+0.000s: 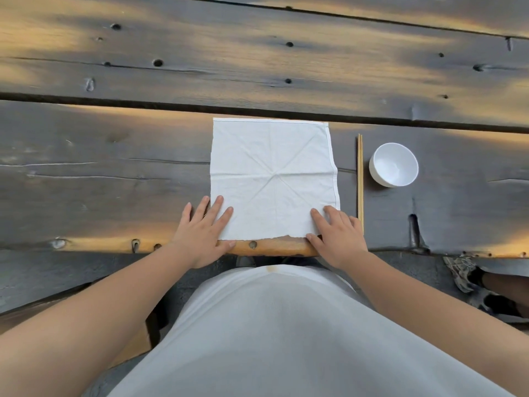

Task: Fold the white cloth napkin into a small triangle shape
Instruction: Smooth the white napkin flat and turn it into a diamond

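Observation:
The white cloth napkin (273, 173) lies spread flat as a square on the dark wooden table (114, 173), its near edge at the table's front rim. Crease lines cross it through the middle and along the diagonals. My left hand (201, 233) rests palm down on the near left corner, fingers apart, with some fingers on the cloth and some on the wood. My right hand (337, 237) lies flat on the near right corner, fingers spread. Neither hand grips the cloth.
A pair of wooden chopsticks (360, 181) lies just right of the napkin, pointing away from me. A white bowl (393, 164) stands further right. A gap between planks (171, 106) runs behind the napkin. Another person's shoe (462, 270) is on the floor at right.

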